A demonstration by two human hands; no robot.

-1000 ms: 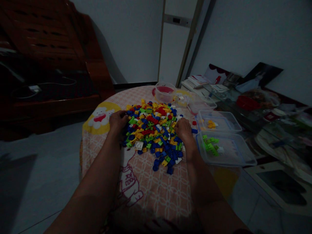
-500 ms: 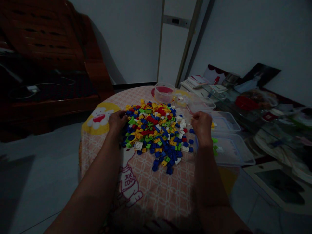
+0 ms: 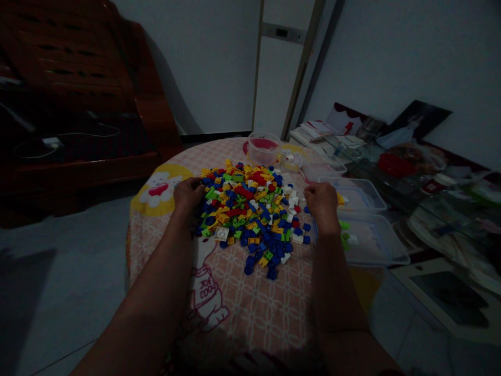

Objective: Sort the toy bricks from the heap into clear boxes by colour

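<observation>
A wide heap of toy building bricks (image 3: 246, 209) in blue, yellow, red, green and white lies on the cloth-covered round table (image 3: 270, 308). My left hand (image 3: 188, 194) rests at the heap's left edge with its fingers bent together; what they hold, if anything, is hidden. On the right side, my right hand (image 3: 321, 201) is closed in a pinch just beyond the white bricks. Anything between its fingertips is too small and dark to make out. Beside that wrist sits a clear plastic tray (image 3: 385, 243) with a few green bricks inside.
Behind the right hand lies another clear tray (image 3: 368, 193) holding some yellow. A round clear tub (image 3: 264, 149) stands at the table's far edge. A cluttered glass-topped table (image 3: 364, 162) borders the right side. To the left is a wooden bench (image 3: 148, 122).
My right hand has shifted very slightly left and down, still pinched. My left hand and the brick heap look the same.
</observation>
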